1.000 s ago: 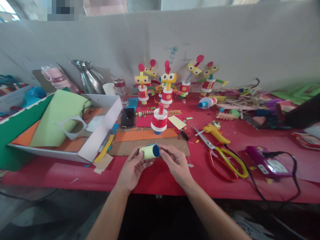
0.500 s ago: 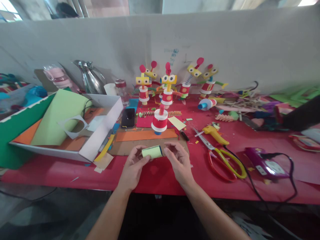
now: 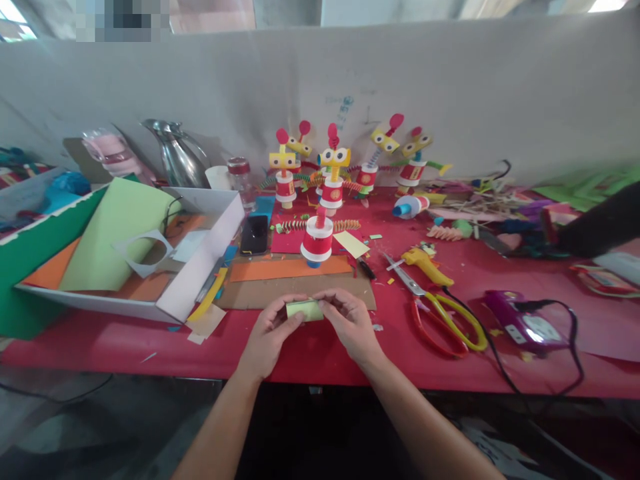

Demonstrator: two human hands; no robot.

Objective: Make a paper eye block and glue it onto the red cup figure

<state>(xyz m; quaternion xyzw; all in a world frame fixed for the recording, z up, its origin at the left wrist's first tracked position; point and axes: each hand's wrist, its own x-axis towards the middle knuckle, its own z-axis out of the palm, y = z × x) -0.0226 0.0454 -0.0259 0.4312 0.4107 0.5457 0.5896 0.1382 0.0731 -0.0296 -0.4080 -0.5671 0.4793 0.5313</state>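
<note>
A rolled tube of pale green paper [image 3: 311,311] is held just above the front of the red table. My left hand [image 3: 269,333] grips its left end, thumb along the near side. At the right end, my right hand [image 3: 351,327] pinches the tube's upper edge between thumb and fingers. Behind my hands a red and white paper-cup figure [image 3: 317,241] with coiled paper arms and a blue base stands beside an orange strip [image 3: 290,269]. That strip lies on a piece of brown cardboard [image 3: 300,291].
Scissors [image 3: 435,313], a yellow glue gun [image 3: 427,267] and a purple power box [image 3: 527,323] with cables lie to the right. A white box [image 3: 200,260] of coloured paper stands left, near a black phone [image 3: 255,235]. Several finished cup figures [image 3: 332,192] stand behind.
My right hand has moved left onto the tube and now pinches its right end, where it was apart before. The tube's open right end is now covered by my fingers.
</note>
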